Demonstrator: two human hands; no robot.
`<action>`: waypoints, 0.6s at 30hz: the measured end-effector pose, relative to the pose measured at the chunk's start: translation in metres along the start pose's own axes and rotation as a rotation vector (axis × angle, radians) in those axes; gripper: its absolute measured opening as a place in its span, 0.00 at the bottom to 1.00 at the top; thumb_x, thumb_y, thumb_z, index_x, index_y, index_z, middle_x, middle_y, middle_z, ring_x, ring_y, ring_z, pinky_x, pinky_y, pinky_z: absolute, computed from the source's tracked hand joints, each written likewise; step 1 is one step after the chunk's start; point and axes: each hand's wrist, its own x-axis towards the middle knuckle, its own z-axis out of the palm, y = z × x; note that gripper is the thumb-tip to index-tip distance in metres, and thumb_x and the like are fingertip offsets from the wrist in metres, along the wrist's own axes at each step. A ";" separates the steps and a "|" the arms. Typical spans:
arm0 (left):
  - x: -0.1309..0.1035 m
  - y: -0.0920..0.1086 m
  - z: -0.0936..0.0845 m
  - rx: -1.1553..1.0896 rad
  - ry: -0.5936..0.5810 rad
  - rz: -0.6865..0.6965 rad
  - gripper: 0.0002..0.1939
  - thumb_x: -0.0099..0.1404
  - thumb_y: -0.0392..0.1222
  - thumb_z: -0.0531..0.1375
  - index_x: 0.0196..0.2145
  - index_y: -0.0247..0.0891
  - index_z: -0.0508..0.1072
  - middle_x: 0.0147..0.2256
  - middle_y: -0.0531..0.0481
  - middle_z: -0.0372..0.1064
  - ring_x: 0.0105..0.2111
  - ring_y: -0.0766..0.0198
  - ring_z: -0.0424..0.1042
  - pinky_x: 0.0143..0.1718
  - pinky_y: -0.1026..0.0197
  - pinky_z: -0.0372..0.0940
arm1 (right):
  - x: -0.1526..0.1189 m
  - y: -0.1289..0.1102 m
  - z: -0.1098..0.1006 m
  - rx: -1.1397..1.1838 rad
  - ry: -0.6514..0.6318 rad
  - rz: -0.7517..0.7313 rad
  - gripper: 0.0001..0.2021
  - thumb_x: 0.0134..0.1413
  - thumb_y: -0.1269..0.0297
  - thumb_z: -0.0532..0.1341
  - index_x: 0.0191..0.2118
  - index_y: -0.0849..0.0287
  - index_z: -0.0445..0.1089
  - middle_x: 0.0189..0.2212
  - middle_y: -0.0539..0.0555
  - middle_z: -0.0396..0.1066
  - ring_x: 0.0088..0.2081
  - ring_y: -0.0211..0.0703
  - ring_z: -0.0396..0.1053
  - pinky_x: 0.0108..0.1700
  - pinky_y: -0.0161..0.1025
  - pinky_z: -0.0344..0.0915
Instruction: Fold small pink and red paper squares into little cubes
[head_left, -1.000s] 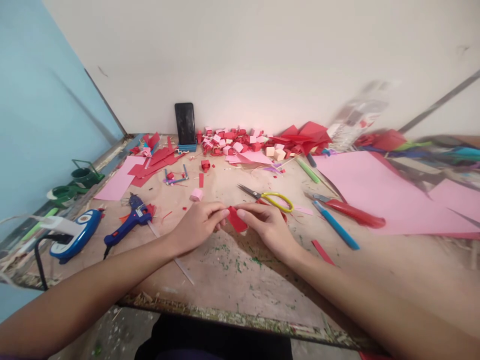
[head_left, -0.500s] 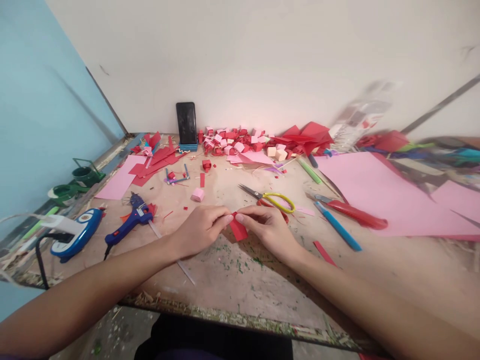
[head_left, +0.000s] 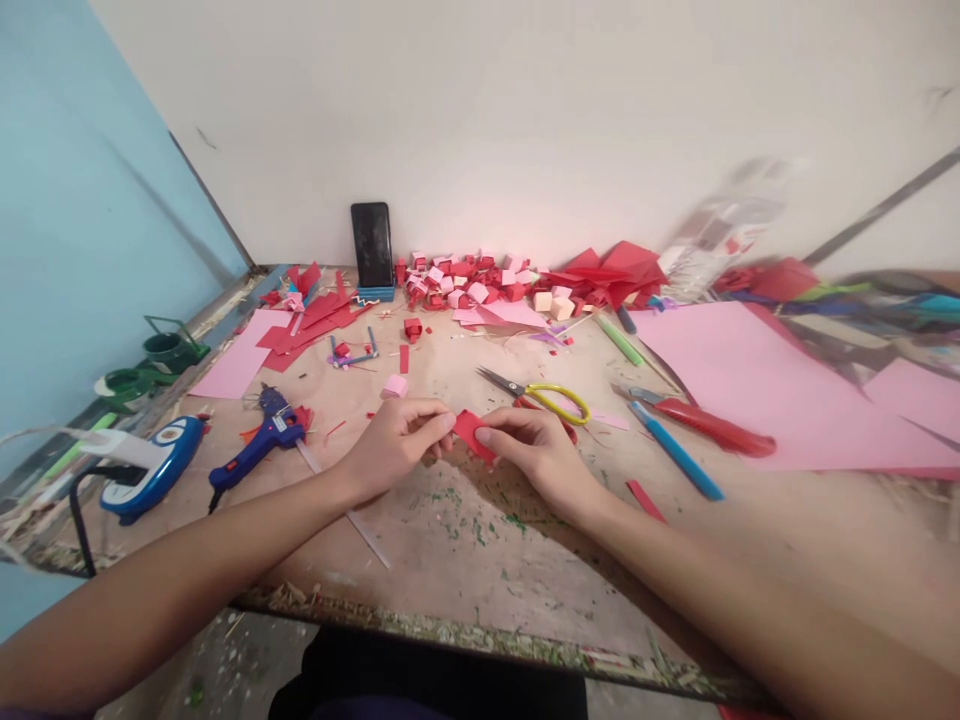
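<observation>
Tabletop — red paper pinched — left grip, right grip

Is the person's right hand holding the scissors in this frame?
No, the scissors lie on the table beyond the right hand, which pinches a small piece of red paper.

Left hand and right hand, both above the tabletop: ungloved, slim, slender fingers, nail detail too small to read. Left forearm and right forearm uncovered, smooth, narrow at wrist, wider toward tabletop's near edge. Black clothing below that edge, plain, dark, garment type unclear. Dark purple cloth low in the middle, further below tabletop's near edge, only a strip visible, blends into the black.
</observation>
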 end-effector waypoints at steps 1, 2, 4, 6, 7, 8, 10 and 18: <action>0.001 0.001 -0.001 -0.035 0.007 -0.011 0.15 0.70 0.44 0.57 0.28 0.35 0.75 0.25 0.51 0.72 0.26 0.66 0.71 0.31 0.64 0.65 | 0.000 0.000 -0.001 0.008 -0.009 0.007 0.09 0.55 0.59 0.67 0.29 0.58 0.79 0.26 0.51 0.75 0.29 0.41 0.69 0.34 0.39 0.64; 0.002 0.001 -0.001 -0.055 0.016 -0.017 0.14 0.69 0.44 0.58 0.28 0.35 0.75 0.25 0.51 0.72 0.26 0.66 0.70 0.31 0.64 0.65 | 0.000 0.001 -0.001 0.023 -0.025 0.018 0.09 0.55 0.60 0.67 0.29 0.58 0.79 0.26 0.51 0.75 0.29 0.41 0.69 0.34 0.39 0.64; 0.003 0.002 -0.002 -0.056 0.030 -0.009 0.10 0.66 0.42 0.60 0.31 0.35 0.77 0.26 0.51 0.73 0.27 0.66 0.71 0.31 0.64 0.66 | 0.000 0.002 -0.003 0.064 -0.067 0.043 0.08 0.55 0.60 0.66 0.29 0.58 0.78 0.25 0.51 0.75 0.28 0.42 0.69 0.33 0.38 0.64; 0.004 0.001 -0.003 -0.022 0.032 0.010 0.07 0.64 0.40 0.62 0.34 0.35 0.79 0.29 0.50 0.76 0.29 0.65 0.72 0.33 0.64 0.66 | 0.000 0.003 -0.004 0.088 -0.099 0.066 0.08 0.55 0.60 0.66 0.30 0.58 0.78 0.24 0.51 0.75 0.27 0.42 0.69 0.31 0.38 0.64; 0.004 0.001 -0.003 -0.003 0.028 0.019 0.07 0.64 0.39 0.62 0.34 0.36 0.80 0.30 0.49 0.77 0.30 0.64 0.73 0.33 0.63 0.67 | 0.000 0.003 -0.004 0.093 -0.108 0.075 0.08 0.54 0.61 0.66 0.30 0.59 0.78 0.24 0.51 0.75 0.26 0.41 0.69 0.30 0.38 0.64; 0.004 0.000 -0.003 0.013 0.024 0.027 0.07 0.64 0.39 0.61 0.35 0.36 0.80 0.32 0.49 0.77 0.31 0.63 0.74 0.34 0.63 0.67 | 0.000 0.003 -0.004 0.093 -0.114 0.083 0.08 0.54 0.61 0.65 0.30 0.59 0.78 0.23 0.51 0.74 0.26 0.40 0.68 0.30 0.37 0.63; 0.003 -0.001 -0.003 0.038 0.018 0.045 0.07 0.64 0.38 0.61 0.36 0.36 0.80 0.33 0.48 0.78 0.33 0.62 0.75 0.36 0.62 0.68 | 0.000 0.002 -0.005 0.083 -0.123 0.093 0.07 0.53 0.62 0.65 0.29 0.59 0.78 0.23 0.51 0.73 0.25 0.39 0.67 0.29 0.37 0.62; 0.003 0.001 -0.004 0.098 0.012 0.078 0.06 0.62 0.37 0.62 0.34 0.34 0.80 0.33 0.47 0.79 0.33 0.61 0.75 0.37 0.61 0.68 | 0.001 -0.002 -0.007 0.047 -0.187 0.116 0.08 0.52 0.63 0.64 0.27 0.60 0.76 0.22 0.50 0.71 0.25 0.39 0.66 0.29 0.37 0.60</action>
